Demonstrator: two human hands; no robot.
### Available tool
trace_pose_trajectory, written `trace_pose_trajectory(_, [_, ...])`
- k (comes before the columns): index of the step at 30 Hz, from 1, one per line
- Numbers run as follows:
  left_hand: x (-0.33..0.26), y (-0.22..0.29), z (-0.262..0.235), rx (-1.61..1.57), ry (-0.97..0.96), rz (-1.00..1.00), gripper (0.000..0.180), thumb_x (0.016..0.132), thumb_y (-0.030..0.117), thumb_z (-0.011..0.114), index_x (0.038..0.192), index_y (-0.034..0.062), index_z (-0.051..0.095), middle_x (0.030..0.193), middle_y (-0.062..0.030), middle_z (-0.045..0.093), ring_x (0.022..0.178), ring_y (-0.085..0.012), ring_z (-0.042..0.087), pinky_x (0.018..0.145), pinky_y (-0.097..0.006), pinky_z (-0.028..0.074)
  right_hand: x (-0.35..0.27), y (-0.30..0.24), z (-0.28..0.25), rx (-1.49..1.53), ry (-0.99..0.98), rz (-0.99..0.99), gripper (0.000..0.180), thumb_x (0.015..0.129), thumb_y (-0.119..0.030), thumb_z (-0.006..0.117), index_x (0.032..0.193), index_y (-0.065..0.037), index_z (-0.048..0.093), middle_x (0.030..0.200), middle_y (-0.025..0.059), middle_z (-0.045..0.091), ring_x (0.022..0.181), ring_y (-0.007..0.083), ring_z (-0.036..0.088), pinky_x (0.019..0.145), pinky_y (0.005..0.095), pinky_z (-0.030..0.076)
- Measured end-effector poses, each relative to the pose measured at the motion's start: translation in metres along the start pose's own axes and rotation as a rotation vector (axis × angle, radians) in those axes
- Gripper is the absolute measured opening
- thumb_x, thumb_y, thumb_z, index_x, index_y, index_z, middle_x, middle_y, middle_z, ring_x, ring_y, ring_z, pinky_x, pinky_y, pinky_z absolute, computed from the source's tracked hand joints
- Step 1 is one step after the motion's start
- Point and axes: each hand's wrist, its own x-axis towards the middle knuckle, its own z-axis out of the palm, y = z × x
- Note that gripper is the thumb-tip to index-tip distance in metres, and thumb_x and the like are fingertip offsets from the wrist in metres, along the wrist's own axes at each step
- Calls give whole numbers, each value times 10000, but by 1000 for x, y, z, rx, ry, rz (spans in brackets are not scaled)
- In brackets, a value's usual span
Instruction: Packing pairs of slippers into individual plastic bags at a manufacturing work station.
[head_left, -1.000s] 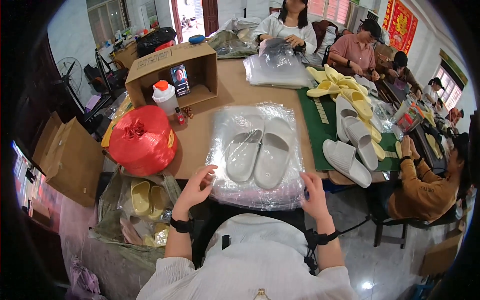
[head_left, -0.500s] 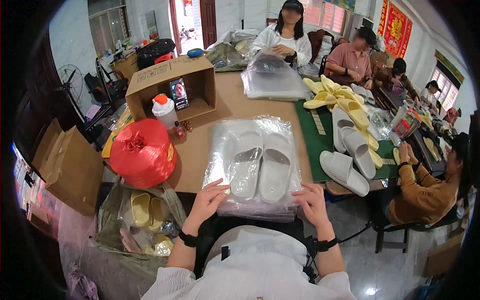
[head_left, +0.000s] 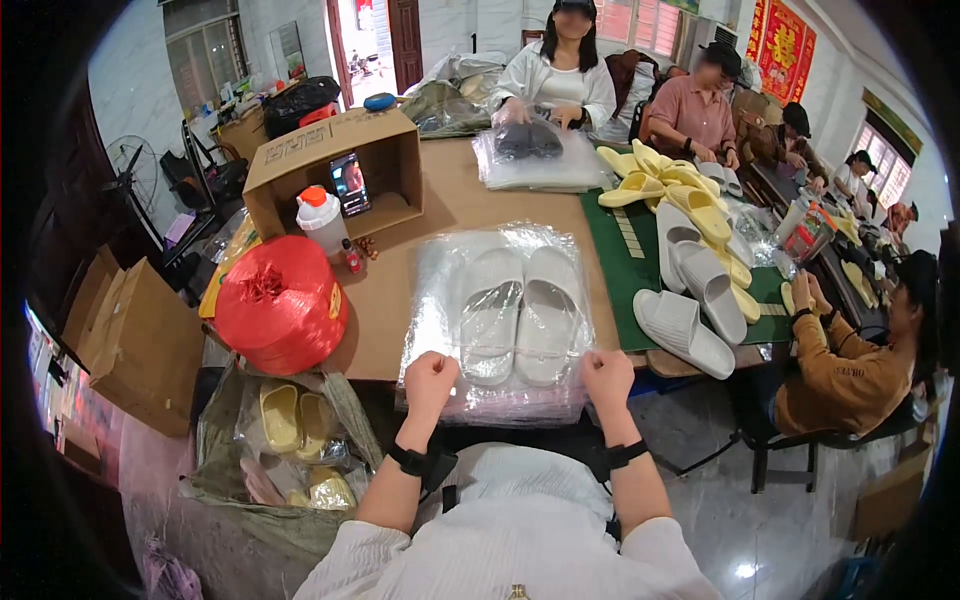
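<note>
A pair of light grey slide slippers (head_left: pixel 490 325) lies side by side, toes away from me, inside a clear plastic bag (head_left: pixel 430 290) on top of a stack of similar bags. At the bag's near left corner my left hand (head_left: pixel 430 385) is closed, its fingers pinching the plastic edge. My right hand (head_left: pixel 607 380) pinches the near right corner in the same way. Between the two hands the film's edge runs as a line across the slippers' heels.
A red twine roll (head_left: pixel 280 305), a white bottle (head_left: pixel 320 222) and a cardboard box (head_left: pixel 270 185) with a phone stand left. Grey slippers (head_left: pixel 683 333) and yellow slippers (head_left: pixel 650 185) pile on a green mat (head_left: pixel 625 290). A sack (head_left: pixel 225 440) sits below left; co-workers sit across and right.
My hands have gone from loose, spread fingers at the bag's sides to closed pinches on its near edge, drawn up over the heels. Across the table, dark slippers now lie on a co-worker's bags.
</note>
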Motion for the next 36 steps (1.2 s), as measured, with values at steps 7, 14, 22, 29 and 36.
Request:
trace_pose_trajectory(7, [-7, 22, -5, 166, 44, 78, 441, 812, 196, 658, 1220, 73, 543, 1003, -179, 621, 791, -354, 643, 696, -439, 515, -11, -57, -18, -219, 226, -348, 266, 748, -96, 684, 1007, -93, 619, 1168, 121, 555, 1135, 351, 486, 930, 464, 387])
trace_pose_trajectory(14, [-8, 22, 0, 292, -65, 135, 425, 838, 311, 680, 1211, 113, 628, 1077, -180, 587, 934, -373, 643, 765, -465, 534, -26, -77, -6, -11, 2, -614, 209, 807, -140, 694, 1010, -110, 652, 1103, 96, 590, 1112, 328, 524, 924, 464, 410])
trace_pose_trajectory(22, [5, 43, 13, 429, -138, 105, 692, 688, 601, 768, 906, -45, 648, 863, -211, 667, 852, -388, 656, 762, -449, 521, -26, -41, 23, 61, 82, -490, 149, 762, -200, 751, 886, -143, 693, 1023, 73, 614, 1016, 308, 553, 853, 436, 442])
trace_pose_trajectory(29, [4, 25, 14, 258, -140, -4, 757, 663, 511, 814, 1099, -78, 622, 1013, -249, 687, 976, -382, 661, 843, -424, 513, -31, -44, 21, 145, 120, -447, 138, 779, -176, 744, 887, -110, 690, 1030, 88, 617, 1013, 320, 557, 870, 429, 462])
trace_pose_trajectory(36, [23, 2, 19, 158, -220, -61, 622, 665, 379, 833, 1051, -74, 651, 988, -217, 690, 944, -312, 667, 840, -378, 514, -29, -42, 16, 171, 127, -452, 120, 786, -163, 737, 872, -103, 680, 1017, 78, 614, 1011, 303, 566, 868, 418, 467])
